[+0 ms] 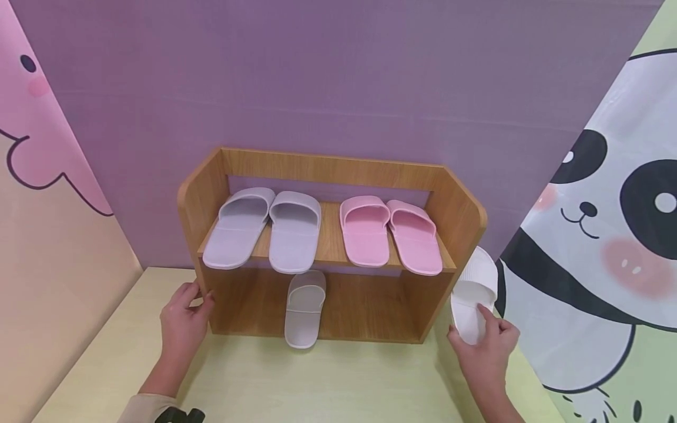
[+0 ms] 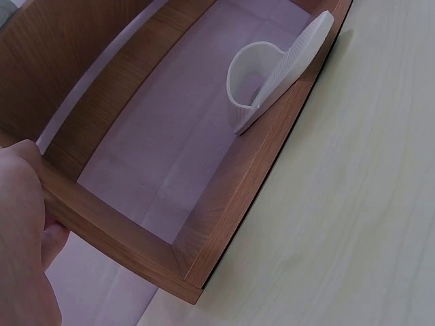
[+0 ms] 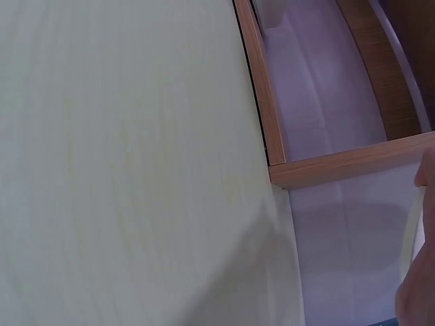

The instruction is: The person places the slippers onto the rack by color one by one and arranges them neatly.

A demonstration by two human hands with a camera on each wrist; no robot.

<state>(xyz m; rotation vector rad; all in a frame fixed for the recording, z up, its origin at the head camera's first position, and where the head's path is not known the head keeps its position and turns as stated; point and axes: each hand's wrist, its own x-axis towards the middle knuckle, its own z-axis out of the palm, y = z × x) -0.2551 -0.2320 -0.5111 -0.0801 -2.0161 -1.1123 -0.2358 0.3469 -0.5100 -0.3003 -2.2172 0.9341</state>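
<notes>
My left hand (image 1: 185, 324) grips the front edge of the left side panel of a wooden shoe rack (image 1: 330, 170); in the left wrist view that hand (image 2: 24, 231) wraps the panel. To the rack's right, my right hand (image 1: 489, 354) pinches a white slipper (image 1: 468, 320) by its sole, toe strap pointing away. Only a sliver of this slipper (image 3: 410, 234) shows in the right wrist view. One pale grey slipper (image 1: 304, 320) rests on the lower shelf. Above it, the upper shelf bears two lavender slippers (image 1: 294, 238) and two pink slippers (image 1: 366, 238).
The rack stands on a pale wooden table (image 1: 317, 382), close to a purple backdrop (image 1: 338, 76). A panda-printed panel (image 1: 597, 235) borders the right side, near the white slipper. On the left rises another printed panel (image 1: 53, 235).
</notes>
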